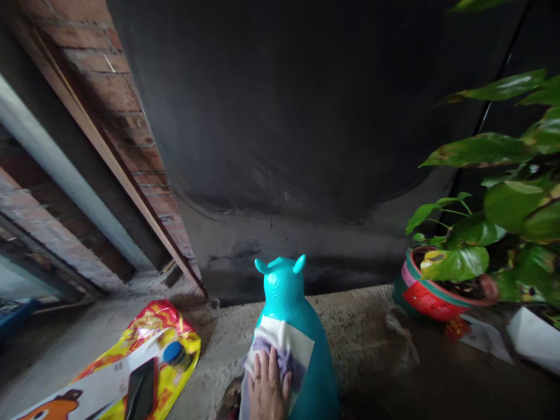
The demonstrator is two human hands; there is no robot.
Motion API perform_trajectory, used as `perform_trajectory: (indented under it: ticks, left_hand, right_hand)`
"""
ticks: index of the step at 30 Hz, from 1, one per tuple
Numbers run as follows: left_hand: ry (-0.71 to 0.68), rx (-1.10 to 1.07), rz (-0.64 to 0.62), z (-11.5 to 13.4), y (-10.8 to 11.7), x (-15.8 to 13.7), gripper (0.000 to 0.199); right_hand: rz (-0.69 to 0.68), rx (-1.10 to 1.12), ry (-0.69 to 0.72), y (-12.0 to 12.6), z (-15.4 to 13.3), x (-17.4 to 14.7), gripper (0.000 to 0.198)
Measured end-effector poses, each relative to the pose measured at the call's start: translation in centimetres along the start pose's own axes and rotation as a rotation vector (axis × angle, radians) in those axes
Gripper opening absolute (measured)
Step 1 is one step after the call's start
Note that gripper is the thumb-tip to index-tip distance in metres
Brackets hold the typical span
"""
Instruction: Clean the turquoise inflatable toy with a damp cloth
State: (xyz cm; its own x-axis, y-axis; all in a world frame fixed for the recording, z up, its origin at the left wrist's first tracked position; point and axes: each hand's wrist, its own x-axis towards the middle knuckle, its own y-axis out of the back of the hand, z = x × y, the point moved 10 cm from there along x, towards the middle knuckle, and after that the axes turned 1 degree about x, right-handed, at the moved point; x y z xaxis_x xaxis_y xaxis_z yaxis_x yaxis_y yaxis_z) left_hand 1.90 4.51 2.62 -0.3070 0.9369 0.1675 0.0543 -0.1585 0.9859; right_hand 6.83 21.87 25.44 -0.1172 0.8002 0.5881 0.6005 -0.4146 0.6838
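A turquoise inflatable animal toy [284, 291] with two small ears stands on the concrete floor at the bottom centre. A white and purple cloth [289, 344] lies draped over its back. My left hand [266, 388] lies flat on the cloth with the fingers pointing up and presses it against the toy; there is a ring on one finger. My right hand is out of view.
A red, yellow and white printed bag [149, 332] lies on the floor at the left, with a dark phone [142, 391] and a blue cap [174, 352] on it. A leafy plant in a red and green pot [426, 297] stands at the right. A dark wall [284, 116] rises ahead, brick [118, 87] at the left.
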Motion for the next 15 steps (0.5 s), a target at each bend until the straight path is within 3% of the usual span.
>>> perform_trajectory:
  ticks: [4, 10, 15]
  left_hand:
    - [-0.009, 0.020, 0.017, 0.0, 0.0, -0.8, 0.048]
    - [0.080, -0.013, -0.028, 2.2, 3.8, 3.9, 0.056]
    - [0.047, -0.009, -0.013, 1.7, 2.3, 3.4, 0.057]
  right_hand:
    - [-0.003, -0.003, -0.002, -0.5, 0.2, 0.1, 0.042]
    - [0.034, -0.093, 0.006, -0.2, 0.1, 0.1, 0.041]
    - [0.078, -0.175, 0.028, -0.4, -0.1, 0.1, 0.038]
